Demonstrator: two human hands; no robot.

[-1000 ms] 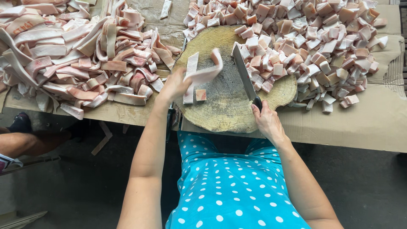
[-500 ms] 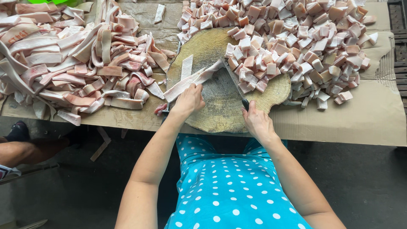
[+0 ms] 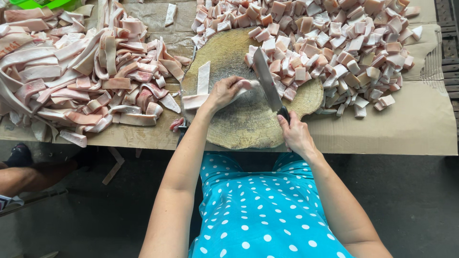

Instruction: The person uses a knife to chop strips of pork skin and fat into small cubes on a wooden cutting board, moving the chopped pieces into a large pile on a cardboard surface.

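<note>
The left hand [image 3: 224,93] presses down and grips a pale strip of pork skin [image 3: 203,98] that lies flat on the round wooden chopping block [image 3: 244,122], and the right hand [image 3: 295,134] is closed around the dark handle of a cleaver [image 3: 267,81], whose blade stands on the strip just beside the left fingers. A second strip [image 3: 204,76] lies on the block near the left hand. To the left, long strips are heaped in a pile [image 3: 81,81] on the cardboard sheet [image 3: 411,124], and to the right lies a heap of cut square pieces [image 3: 334,43], touching the block's far edge.
</note>
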